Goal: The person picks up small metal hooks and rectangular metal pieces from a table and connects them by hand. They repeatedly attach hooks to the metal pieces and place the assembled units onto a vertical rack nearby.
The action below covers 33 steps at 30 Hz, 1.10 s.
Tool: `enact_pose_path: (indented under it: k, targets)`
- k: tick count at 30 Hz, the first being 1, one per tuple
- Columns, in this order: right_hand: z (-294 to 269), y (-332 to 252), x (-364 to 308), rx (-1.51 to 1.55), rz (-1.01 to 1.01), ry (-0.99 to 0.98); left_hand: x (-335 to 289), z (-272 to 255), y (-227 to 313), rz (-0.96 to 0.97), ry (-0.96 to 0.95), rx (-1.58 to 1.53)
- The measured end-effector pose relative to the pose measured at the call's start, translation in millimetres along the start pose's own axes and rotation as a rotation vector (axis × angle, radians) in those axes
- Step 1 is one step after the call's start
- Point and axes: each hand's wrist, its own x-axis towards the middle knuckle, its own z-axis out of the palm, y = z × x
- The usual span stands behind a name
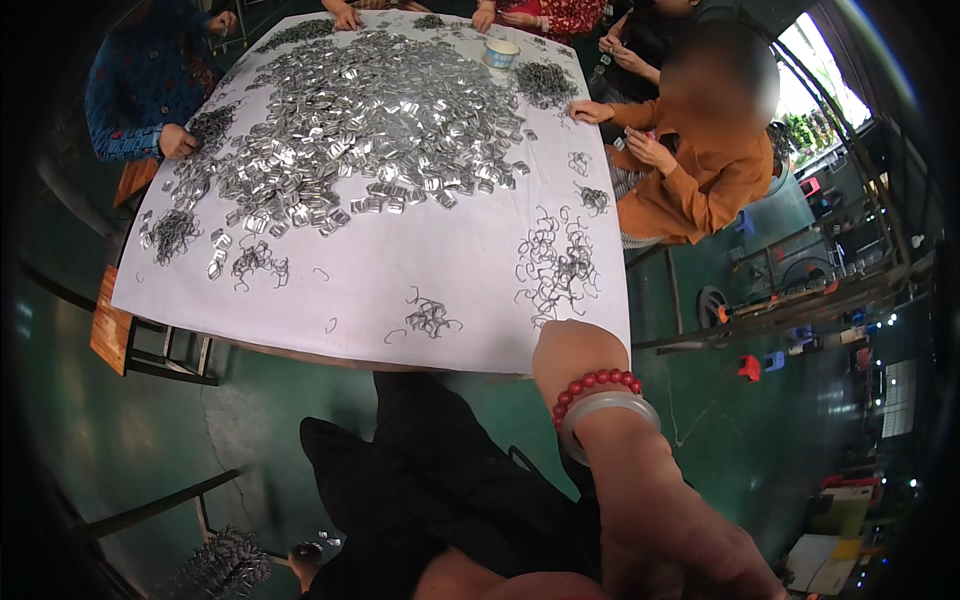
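Observation:
My right hand (580,348), with a red bead bracelet (600,380) and a pale bangle (608,405) at the wrist, is at the table's near right corner. It is bent over the near end of a loose spread of thin curved metal hooks (560,265). Its fingers are hidden behind the back of the hand. Low on the left, a small skin-toned shape (304,562), perhaps my left hand, shows next to a few shiny metal pieces (328,540); its fingers cannot be made out. Close by hangs or lies a dark metal bunch (228,568).
A white-covered table (470,265) bears a big heap of shiny metal buckles (370,120), smaller hook piles (430,318) and a tub (500,54). Several people sit around it, one in an orange top (690,190) at the right. A wooden stool (110,325) stands at the left.

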Motion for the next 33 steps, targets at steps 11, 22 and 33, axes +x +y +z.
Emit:
enact_pose_path:
  k: [11,22,33]
  targets:
    - [-15,-24,9,0.395,0.663,0.041,-39,-31,30,0.090,0.113,0.258]
    - [-4,-28,9,0.306,0.709,0.261,-33,-33,28,-0.015,0.021,0.117]
    - [4,-29,7,0.461,0.795,0.352,-30,-15,26,-0.021,-0.008,0.023]
